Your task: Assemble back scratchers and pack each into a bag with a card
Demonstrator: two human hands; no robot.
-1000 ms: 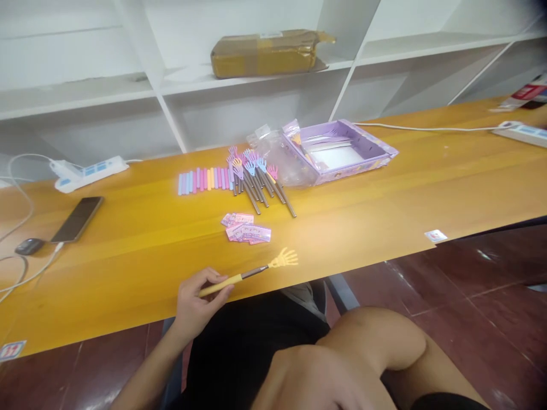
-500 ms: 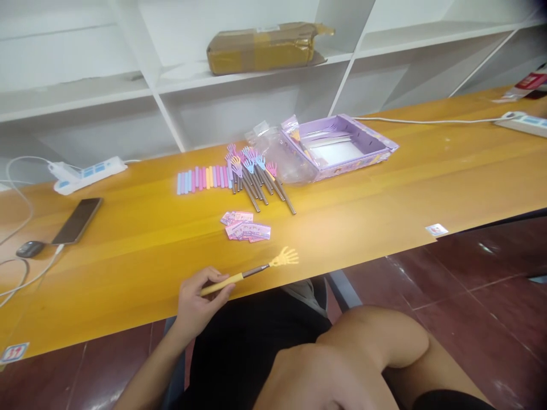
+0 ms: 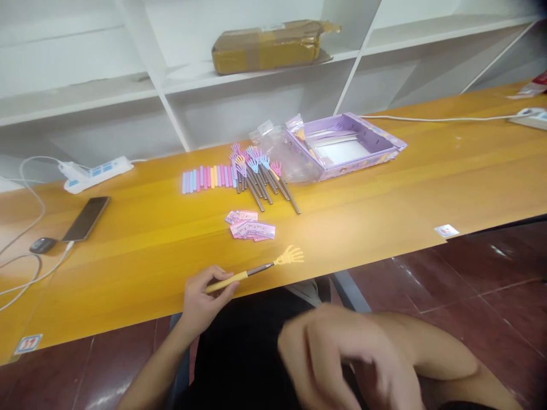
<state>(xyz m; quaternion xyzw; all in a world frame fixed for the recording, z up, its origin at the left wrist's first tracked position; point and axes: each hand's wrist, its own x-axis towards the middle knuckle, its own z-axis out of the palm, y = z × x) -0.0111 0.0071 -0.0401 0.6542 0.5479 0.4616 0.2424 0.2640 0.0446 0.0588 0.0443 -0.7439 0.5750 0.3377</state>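
Observation:
My left hand [image 3: 204,300] is closed on the yellow grip of a small back scratcher [image 3: 256,269] whose yellow claw head lies on the near edge of the wooden table [image 3: 384,193]. My right hand [image 3: 342,359] is raised in front of my lap, blurred by motion, so its fingers cannot be read. A pile of similar scratchers [image 3: 262,176] with pink, blue and purple heads lies further back. A row of pastel handle sleeves [image 3: 207,177] sits left of that pile, and small pink cards [image 3: 252,226] lie in front of it.
A purple box [image 3: 346,145] and clear plastic bags [image 3: 280,149] stand behind the pile. A phone [image 3: 85,218], a small black device [image 3: 41,245], cables and a white power strip [image 3: 96,172] are at the left. Another power strip [image 3: 530,117] is far right. White shelves hold a brown parcel [image 3: 269,45].
My right hand has lifted from my knee and moved left and up, now blurred. My left hand keeps the yellow scratcher in the same place. The view shifted slightly.

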